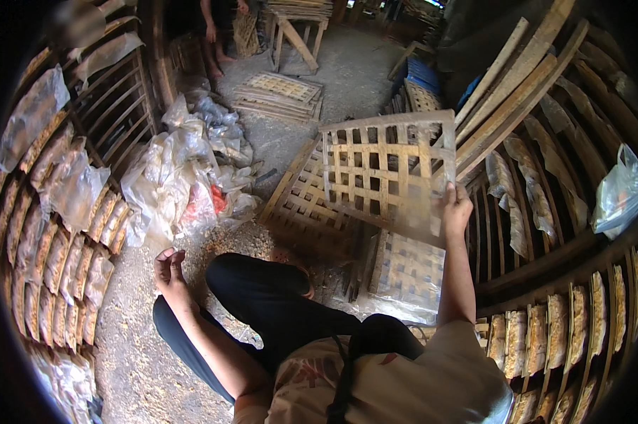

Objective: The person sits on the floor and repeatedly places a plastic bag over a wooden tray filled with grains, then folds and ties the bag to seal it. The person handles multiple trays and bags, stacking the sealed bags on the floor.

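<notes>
My right hand [455, 208] grips the right edge of a woven bamboo lattice tray [388, 172] with a wooden frame, held up in front of me. Behind and below it, a second lattice tray [308, 191] leans at a tilt near the floor. Another lattice tray [411, 265] lies under the raised one, with clear plastic sheeting [404, 308] at its lower end. Over my left knee, my left hand [171, 273] is raised with its fingers curled; nothing can be made out in it.
Crumpled plastic sheets [165, 175] are heaped at left. Racks of filled trays [59, 254] stand on both sides. Long wooden planks [510, 100] lean at right. Stacked lattice trays [279, 93] lie ahead on the floor, near a wooden stand [298, 42] and another person's legs [210, 47].
</notes>
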`<state>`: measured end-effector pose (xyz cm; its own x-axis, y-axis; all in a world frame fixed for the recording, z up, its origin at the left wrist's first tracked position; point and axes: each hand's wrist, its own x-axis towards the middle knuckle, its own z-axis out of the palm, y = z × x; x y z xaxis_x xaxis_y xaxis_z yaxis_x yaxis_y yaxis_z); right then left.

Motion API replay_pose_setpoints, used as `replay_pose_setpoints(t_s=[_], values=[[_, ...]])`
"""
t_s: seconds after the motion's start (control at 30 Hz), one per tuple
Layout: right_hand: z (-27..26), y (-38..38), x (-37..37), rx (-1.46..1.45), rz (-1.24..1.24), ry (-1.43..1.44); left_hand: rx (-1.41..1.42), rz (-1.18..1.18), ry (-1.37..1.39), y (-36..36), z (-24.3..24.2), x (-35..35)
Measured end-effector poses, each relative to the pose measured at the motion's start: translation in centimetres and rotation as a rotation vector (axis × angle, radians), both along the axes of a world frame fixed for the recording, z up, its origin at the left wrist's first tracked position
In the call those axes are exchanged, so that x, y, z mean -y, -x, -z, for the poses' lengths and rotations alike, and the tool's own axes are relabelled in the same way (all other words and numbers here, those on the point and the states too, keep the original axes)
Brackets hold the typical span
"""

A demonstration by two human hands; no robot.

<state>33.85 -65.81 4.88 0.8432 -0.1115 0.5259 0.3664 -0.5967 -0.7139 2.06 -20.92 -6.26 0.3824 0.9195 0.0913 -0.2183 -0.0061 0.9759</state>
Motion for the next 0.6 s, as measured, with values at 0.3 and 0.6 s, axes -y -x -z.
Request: replay_pose_setpoints(t_s=[0.3,0.6], values=[[10.2,4.7,12.4,0.083,0.210,-0.862,-0.028,0.137,-0.044,-2.9,2.7,-0.5],[35.7,10.6,16.8,-0.490,0.424,-1.250,-0.066,0.210,0.076,-5.7,3.2,1.5]])
